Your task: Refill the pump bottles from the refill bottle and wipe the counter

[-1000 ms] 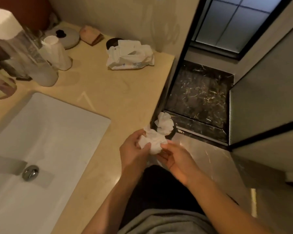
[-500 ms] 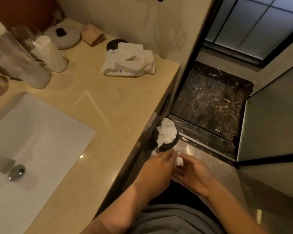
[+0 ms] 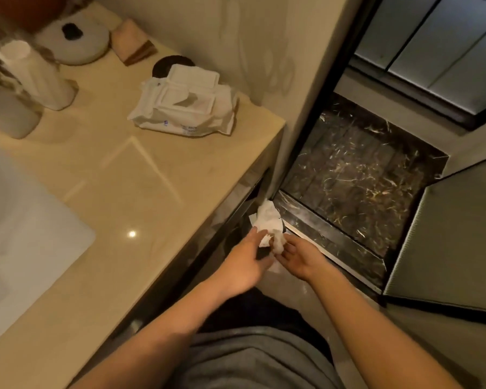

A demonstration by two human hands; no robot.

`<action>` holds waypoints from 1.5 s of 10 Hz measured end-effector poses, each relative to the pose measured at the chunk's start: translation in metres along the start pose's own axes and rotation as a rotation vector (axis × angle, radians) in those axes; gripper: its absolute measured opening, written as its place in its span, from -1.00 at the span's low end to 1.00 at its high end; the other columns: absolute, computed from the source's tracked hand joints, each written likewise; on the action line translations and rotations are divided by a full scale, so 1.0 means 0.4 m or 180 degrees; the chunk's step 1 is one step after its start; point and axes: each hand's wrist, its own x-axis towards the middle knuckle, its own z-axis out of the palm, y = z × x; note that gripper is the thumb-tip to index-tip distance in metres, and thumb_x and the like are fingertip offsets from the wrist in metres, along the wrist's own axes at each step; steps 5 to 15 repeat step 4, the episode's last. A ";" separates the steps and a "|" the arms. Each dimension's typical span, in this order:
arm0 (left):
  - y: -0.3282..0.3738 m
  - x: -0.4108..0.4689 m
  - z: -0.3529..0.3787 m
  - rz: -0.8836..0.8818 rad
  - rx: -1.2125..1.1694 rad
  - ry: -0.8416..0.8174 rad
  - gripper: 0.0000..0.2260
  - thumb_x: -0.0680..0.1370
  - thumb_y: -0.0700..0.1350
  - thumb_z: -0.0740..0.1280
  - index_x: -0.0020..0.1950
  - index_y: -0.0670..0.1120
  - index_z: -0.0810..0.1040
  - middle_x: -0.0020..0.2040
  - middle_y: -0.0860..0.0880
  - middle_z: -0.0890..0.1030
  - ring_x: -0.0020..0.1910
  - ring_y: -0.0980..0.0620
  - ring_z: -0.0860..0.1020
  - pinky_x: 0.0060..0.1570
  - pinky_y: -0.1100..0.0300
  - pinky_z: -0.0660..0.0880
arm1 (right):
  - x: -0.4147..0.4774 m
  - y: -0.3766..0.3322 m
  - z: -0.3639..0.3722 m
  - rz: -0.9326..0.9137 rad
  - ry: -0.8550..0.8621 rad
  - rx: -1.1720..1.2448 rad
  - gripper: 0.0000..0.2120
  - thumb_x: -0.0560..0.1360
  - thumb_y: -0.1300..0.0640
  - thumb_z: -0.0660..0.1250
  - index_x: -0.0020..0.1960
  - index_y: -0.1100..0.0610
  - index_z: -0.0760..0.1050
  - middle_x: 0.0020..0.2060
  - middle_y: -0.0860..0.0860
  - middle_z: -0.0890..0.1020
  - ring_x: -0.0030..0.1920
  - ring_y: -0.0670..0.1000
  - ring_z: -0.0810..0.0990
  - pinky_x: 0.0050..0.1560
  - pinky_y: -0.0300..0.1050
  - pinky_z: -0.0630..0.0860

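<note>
Disposal is the step in hand, by the look of it. Both hands are down by the floor at the end of the vanity. The right hand [image 3: 300, 261] pinches a crumpled wipe [image 3: 278, 244] between its curled fingertips, just over the near edge of a small dark bin [image 3: 283, 226] that already has a wad of white tissue [image 3: 266, 217] sticking out of the top. The left hand [image 3: 243, 265] lies beside it with its fingers straight and loose. It grips nothing, and its forefinger reaches towards the same wipe.

The beige counter [image 3: 141, 192] looks bare and glossy in front of the open wipes pack [image 3: 184, 105], which suggests the wiping is largely done. A white bottle [image 3: 37, 77] and a larger blurred bottle [image 3: 9, 113] stand at the back left past the sink [image 3: 26, 234]. Whether either has a pump, or how full they are, cannot be told.

The next move probably calls for little. The right fingers would let go so that the wipe drops onto the heap. The bin looks full, so a press from the free left hand may be needed — otherwise the wipe could slide off onto the floor.
</note>
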 end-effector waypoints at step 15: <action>-0.036 -0.018 -0.025 -0.0908 -0.0887 0.0523 -0.60 0.57 -0.11 0.27 0.40 0.06 0.36 0.32 0.03 0.49 0.31 0.05 0.42 0.37 0.07 0.30 | 0.154 -0.118 0.041 0.0185 0.0644 0.0162 -0.56 0.61 0.05 0.13 0.41 0.25 0.23 0.34 0.18 0.37 0.31 0.16 0.41 0.33 -0.01 0.36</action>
